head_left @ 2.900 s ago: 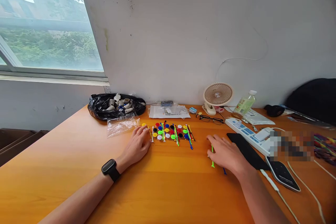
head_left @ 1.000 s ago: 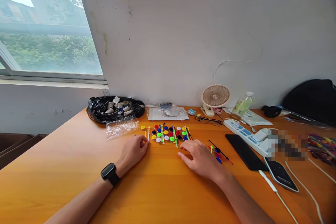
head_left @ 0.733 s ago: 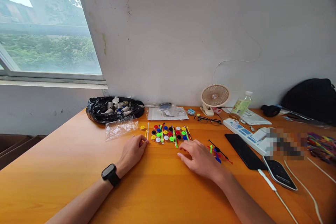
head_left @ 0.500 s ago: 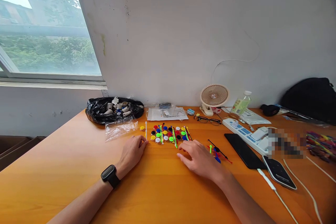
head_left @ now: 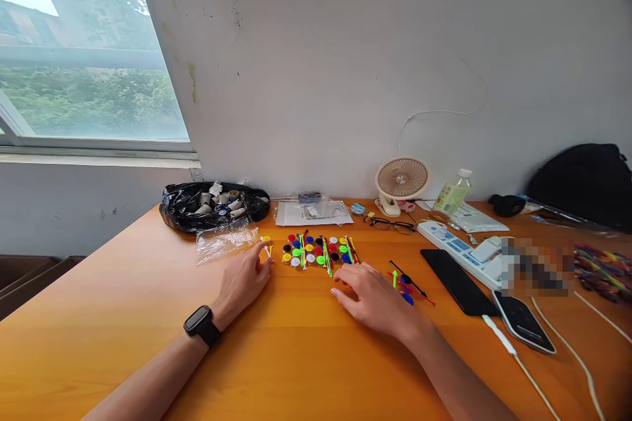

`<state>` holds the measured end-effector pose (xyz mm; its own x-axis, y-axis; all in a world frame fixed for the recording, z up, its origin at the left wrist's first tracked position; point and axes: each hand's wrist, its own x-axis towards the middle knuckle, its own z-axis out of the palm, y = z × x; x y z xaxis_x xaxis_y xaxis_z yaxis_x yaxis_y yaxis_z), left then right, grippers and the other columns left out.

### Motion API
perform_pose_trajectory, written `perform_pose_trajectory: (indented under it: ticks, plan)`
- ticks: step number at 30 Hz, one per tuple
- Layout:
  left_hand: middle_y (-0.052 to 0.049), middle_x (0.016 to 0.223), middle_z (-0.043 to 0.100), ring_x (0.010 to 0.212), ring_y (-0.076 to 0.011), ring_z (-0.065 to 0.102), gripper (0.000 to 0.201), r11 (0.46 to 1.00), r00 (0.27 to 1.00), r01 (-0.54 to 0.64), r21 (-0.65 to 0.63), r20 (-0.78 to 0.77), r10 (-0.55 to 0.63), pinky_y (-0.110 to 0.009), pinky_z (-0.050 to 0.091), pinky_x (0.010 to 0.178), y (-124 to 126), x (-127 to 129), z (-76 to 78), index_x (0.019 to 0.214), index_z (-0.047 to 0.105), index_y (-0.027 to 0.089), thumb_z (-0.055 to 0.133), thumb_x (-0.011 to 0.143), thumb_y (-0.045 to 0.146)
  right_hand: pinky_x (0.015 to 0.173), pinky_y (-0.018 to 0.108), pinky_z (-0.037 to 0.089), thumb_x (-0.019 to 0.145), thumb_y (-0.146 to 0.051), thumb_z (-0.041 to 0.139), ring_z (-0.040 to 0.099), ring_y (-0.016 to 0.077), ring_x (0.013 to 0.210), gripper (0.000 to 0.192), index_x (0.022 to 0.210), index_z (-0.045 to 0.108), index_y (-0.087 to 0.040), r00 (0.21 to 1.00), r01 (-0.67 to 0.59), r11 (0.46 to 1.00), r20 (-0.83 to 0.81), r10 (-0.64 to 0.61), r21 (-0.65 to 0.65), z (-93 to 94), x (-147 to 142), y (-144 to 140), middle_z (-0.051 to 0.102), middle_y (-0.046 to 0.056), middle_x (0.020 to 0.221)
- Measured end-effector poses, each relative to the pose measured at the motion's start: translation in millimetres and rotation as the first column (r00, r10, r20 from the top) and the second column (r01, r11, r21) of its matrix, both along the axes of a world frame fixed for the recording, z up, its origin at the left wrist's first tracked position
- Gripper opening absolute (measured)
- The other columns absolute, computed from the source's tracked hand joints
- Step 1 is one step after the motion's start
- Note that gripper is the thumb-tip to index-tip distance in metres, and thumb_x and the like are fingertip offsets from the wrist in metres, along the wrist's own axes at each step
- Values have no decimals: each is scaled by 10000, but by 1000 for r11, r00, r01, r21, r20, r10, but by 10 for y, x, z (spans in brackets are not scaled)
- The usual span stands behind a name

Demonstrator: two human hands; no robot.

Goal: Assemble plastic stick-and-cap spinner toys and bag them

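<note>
A person's left hand (head_left: 243, 278) pinches what looks like a thin white stick (head_left: 267, 250) at the left edge of a neat grid of coloured discs (head_left: 316, 250) on the orange desk (head_left: 123, 316) — the right hand (head_left: 371, 293) rests open and empty between the grid and a loose pile of coloured sticks (head_left: 407, 281), within easy reach of both.

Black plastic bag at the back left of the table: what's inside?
The open black plastic bag shows a heap of small whitish cylinders, one or two with blue. Whatever lies under them is hidden by the bag's folds.
</note>
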<state>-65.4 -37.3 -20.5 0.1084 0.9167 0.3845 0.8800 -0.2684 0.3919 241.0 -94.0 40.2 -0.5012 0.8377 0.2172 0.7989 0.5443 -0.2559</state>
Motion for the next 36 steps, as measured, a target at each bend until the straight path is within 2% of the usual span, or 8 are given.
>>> perform_pose_trajectory:
  ticks: [6,11,16,20,25,29,32,36]
  plan:
    - [-91,1016,778,893,-281,699,335,999,996,40,-14,-79,-41,-348,440,726,36,-30,-13,1216,713,238,461,994,247,843,338,441,1014,-308,581,647,215,904,113,967,634,-219,1000,-5,1000,4,5,-5,-10,12,0,710,33,979]
    - [-66,898,755,813,-267,676,234,998,994,63,-12,-93,-64,-333,438,704,57,-105,41,1033,739,248,511,983,253,832,337,446,1008,-304,588,645,214,895,110,968,642,-217,1000,-1,1000,15,1,-11,-5,15,-2,711,33,973]
    - [-60,933,723,858,-243,640,195,978,979,198,67,-62,-194,-329,452,741,107,-207,73,974,695,239,509,1023,274,856,355,464,1010,-306,582,654,225,913,130,971,662,-211,1000,-2,1000,4,2,-29,-20,13,4,722,47,984]
    - [-62,982,685,874,-212,602,207,917,934,340,209,41,-356,-336,473,798,8,-103,161,1042,648,220,455,1072,287,963,396,468,1019,-333,567,658,258,1050,237,1193,670,-209,996,-8,999,-91,3,-53,-21,4,-7,718,95,1163]
    - [-55,944,650,858,-185,598,165,827,843,515,224,39,-536,-296,475,774,-316,255,241,1086,632,215,468,1072,226,902,347,524,961,-509,658,657,215,991,654,1536,426,-299,945,-130,951,-324,34,-280,-2,-119,-88,685,60,1158]
    - [-46,916,638,815,-172,592,171,756,763,644,117,-31,-646,-281,452,730,-499,457,230,1054,623,207,454,1075,222,822,293,539,1032,-433,564,653,165,879,441,1446,524,-284,847,-292,889,-528,69,-353,-75,-303,-138,698,29,1044]
    - [-55,956,650,844,-173,613,184,738,739,672,69,7,-674,-276,469,758,-526,491,213,1066,616,200,433,1079,222,779,274,521,1027,-325,572,639,160,845,310,1329,609,-263,792,-333,893,-604,91,-304,-152,-413,-146,703,17,986]
    - [-68,1049,662,948,-190,649,212,736,732,677,13,86,-675,-285,502,852,-517,489,186,1125,611,217,405,1080,224,745,269,485,1026,-242,535,608,155,802,287,1299,625,-252,781,-323,909,-616,101,-261,-238,-442,-115,697,18,975]
